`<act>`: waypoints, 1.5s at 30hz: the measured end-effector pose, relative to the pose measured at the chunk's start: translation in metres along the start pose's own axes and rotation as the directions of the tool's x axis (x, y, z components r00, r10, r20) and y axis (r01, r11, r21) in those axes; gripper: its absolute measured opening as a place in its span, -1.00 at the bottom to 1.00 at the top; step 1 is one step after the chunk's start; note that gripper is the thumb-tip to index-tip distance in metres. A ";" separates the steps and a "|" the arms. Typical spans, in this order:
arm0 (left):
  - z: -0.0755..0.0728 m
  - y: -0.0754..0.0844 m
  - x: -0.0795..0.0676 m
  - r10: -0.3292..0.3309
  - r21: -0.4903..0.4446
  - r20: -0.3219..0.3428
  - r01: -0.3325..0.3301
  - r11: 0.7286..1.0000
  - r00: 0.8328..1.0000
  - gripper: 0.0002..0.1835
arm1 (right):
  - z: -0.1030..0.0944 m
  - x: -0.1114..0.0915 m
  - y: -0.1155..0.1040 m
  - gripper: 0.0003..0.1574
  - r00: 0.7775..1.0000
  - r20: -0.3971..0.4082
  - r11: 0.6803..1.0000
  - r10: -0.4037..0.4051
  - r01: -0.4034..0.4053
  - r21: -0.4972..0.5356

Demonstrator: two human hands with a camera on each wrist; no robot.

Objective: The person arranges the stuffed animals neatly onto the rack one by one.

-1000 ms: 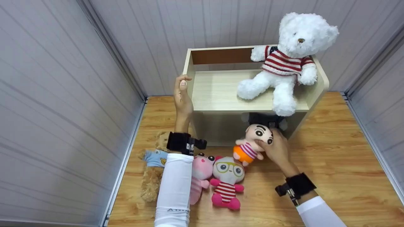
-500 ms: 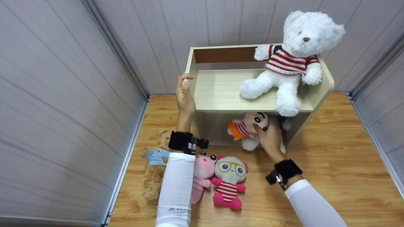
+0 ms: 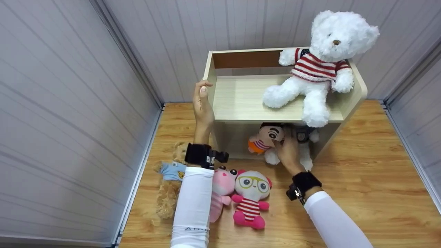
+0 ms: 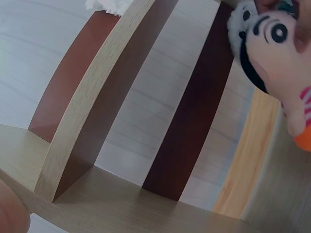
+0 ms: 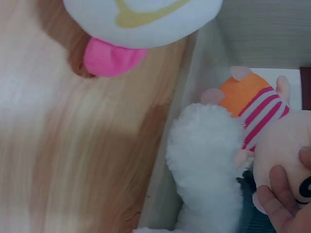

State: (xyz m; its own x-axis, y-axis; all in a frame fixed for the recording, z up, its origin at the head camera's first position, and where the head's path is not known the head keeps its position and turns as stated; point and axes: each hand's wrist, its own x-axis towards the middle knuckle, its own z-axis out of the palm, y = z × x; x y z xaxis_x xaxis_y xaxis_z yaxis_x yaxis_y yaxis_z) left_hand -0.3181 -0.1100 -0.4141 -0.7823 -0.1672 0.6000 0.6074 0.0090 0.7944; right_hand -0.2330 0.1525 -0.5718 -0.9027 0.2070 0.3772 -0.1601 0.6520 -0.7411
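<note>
Shelf unit point(image 3: 358, 86) stood on floor point(image 3: 372, 179), centre to upper right, before rear wall point(image 3: 186, 34). Bear point(image 3: 315, 72) sat on upper shelf point(image 3: 241, 96), upper right of frame. Left hand point(image 3: 203, 108) was at unit's left edge. In lower compartment point(image 3: 234, 144): right hand point(image 3: 288, 150) on doll point(image 3: 263, 141), another plush toy point(image 3: 305, 156) just right. On floor, lower centre, left to right, lay second bear point(image 3: 167, 201), middle toy point(image 3: 222, 182), panda doll point(image 3: 251, 199); left sleeve point(image 3: 193, 203) overlapped first two.

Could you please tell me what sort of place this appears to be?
It looks like a walled booth, perhaps arranged as a toy corner: panel walls on three sides, a wooden shelf unit holding a white bear, and plush toys on the floor.
</note>
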 end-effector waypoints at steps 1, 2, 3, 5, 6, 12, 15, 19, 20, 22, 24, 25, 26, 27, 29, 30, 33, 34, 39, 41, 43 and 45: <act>0.000 0.000 0.000 0.000 -0.003 -0.002 0.000 1.000 1.000 -0.51 | 0.001 -0.001 0.001 -0.21 1.000 0.009 1.000 0.012 -0.012 -0.011; 0.000 0.000 0.000 0.001 -0.006 -0.004 -0.001 1.000 1.000 -0.50 | 0.003 -0.001 0.002 -0.20 1.000 0.017 0.999 0.024 -0.023 -0.021; 0.000 0.000 0.000 0.001 -0.008 -0.005 -0.001 1.000 1.000 -0.49 | 0.004 -0.001 0.004 -0.19 0.999 0.022 0.999 0.036 -0.035 -0.036; 0.000 0.000 0.000 -0.004 -0.008 -0.002 0.004 1.000 1.000 -0.48 | 0.006 -0.002 0.005 -0.16 0.998 0.031 0.997 0.056 -0.054 -0.062; 0.000 0.000 -0.001 -0.007 -0.007 -0.002 0.007 1.000 1.000 -0.49 | 0.007 -0.002 0.005 -0.14 0.997 0.037 0.995 0.067 -0.064 -0.073; 0.000 0.001 -0.002 -0.010 -0.007 0.007 0.010 1.000 1.000 -0.45 | 0.005 -0.002 0.003 -0.03 0.983 0.100 0.985 0.157 -0.148 -0.090; 0.001 0.000 -0.002 -0.003 0.001 0.008 0.003 1.000 1.000 -0.36 | 0.002 -0.003 0.001 0.02 0.974 0.125 0.980 0.190 -0.180 -0.089; 0.003 0.000 -0.001 -0.007 0.008 0.001 0.007 1.000 1.000 -0.25 | 0.000 -0.007 -0.001 0.08 0.977 0.104 0.981 0.187 -0.179 -0.078; 0.003 0.000 -0.001 -0.009 0.006 0.000 0.009 1.000 1.000 -0.21 | -0.001 -0.008 -0.001 0.09 0.979 0.094 0.982 0.183 -0.177 -0.071; 0.004 0.000 -0.001 -0.011 0.001 0.000 0.011 1.000 1.000 -0.16 | -0.006 -0.010 -0.004 0.09 0.980 0.079 0.982 0.184 -0.180 -0.058; 0.004 0.000 -0.001 -0.013 -0.003 -0.001 0.013 1.000 1.000 -0.16 | -0.013 -0.012 -0.007 0.02 0.977 0.063 0.978 0.204 -0.201 -0.057; 0.004 0.000 -0.001 -0.014 -0.003 0.002 0.014 1.000 1.000 -0.21 | -0.017 -0.012 -0.009 -0.03 0.974 0.056 0.974 0.221 -0.217 -0.061; 0.004 0.000 -0.001 -0.014 -0.003 0.006 0.014 1.000 1.000 -0.26 | -0.021 -0.012 -0.011 -0.10 0.969 0.045 0.969 0.243 -0.240 -0.066; 0.003 0.000 -0.001 -0.015 -0.001 0.008 0.015 1.000 1.000 -0.31 | -0.025 -0.012 -0.012 -0.19 0.965 0.025 0.964 0.260 -0.258 -0.071; 0.000 0.000 -0.002 -0.014 -0.004 0.004 0.014 1.000 1.000 -0.38 | -0.034 -0.012 -0.015 -0.37 0.957 -0.026 0.956 0.287 -0.288 -0.059; -0.001 0.000 -0.002 -0.013 -0.005 0.001 0.013 1.000 1.000 -0.40 | -0.039 -0.011 -0.017 -0.46 0.956 -0.066 0.956 0.287 -0.290 -0.035; -0.001 -0.001 -0.001 -0.005 -0.015 -0.011 0.005 1.000 1.000 -0.44 | -0.057 -0.006 -0.021 -0.66 0.935 -0.222 0.961 0.277 -0.265 0.082; 0.000 -0.002 -0.001 -0.003 -0.021 -0.014 0.002 1.000 1.000 -0.46 | -0.065 -0.004 -0.023 -0.71 0.921 -0.279 0.960 0.273 -0.240 0.146; 0.001 -0.002 0.000 0.001 -0.019 -0.008 -0.001 1.000 1.000 -0.50 | -0.103 0.012 -0.043 -0.77 0.798 -0.529 0.917 0.289 -0.071 0.393; 0.001 -0.001 0.000 0.002 -0.016 -0.006 -0.003 1.000 1.000 -0.47 | -0.117 0.021 -0.057 -0.70 0.764 -0.581 0.904 0.280 -0.006 0.428; 0.001 -0.001 0.000 0.007 -0.021 -0.004 -0.007 1.000 1.000 -0.44 | -0.132 0.030 -0.068 -0.75 0.747 -0.619 0.906 0.244 0.053 0.420; 0.001 0.000 0.000 0.010 -0.024 -0.002 -0.010 1.000 1.000 -0.42 | -0.145 0.041 -0.075 -0.83 0.742 -0.644 0.921 0.186 0.097 0.378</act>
State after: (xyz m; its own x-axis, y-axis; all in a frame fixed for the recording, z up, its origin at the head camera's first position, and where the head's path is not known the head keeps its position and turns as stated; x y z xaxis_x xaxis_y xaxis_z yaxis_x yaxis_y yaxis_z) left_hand -0.3181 -0.1086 -0.4146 -0.7756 -0.1693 0.6081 0.6187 -0.0130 0.7855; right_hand -0.1999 0.2176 -0.4200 -0.4427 0.7443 0.5000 -0.3860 0.3452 -0.8555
